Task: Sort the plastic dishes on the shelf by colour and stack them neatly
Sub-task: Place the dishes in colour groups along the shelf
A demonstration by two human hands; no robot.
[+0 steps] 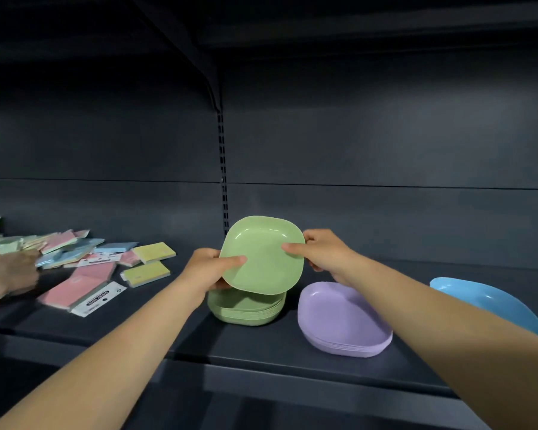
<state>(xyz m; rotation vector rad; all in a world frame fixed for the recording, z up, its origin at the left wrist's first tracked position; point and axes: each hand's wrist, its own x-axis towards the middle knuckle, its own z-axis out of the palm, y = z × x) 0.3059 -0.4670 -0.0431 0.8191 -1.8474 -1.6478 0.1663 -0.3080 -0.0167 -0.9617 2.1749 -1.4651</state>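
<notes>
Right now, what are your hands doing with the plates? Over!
Left hand and right hand grip a square green plastic plate, tilted. Green plate stack right below. Nothing in the way. Over.

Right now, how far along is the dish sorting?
Done, by the look of it: a green stack, a purple stack and blue dishes sit apart on the shelf. In hand: the left hand and right hand hold a green dish, tilted, above the green stack. Left: set it down squarely. No unsorted dishes show; the right edge cuts off the blue ones.
</notes>
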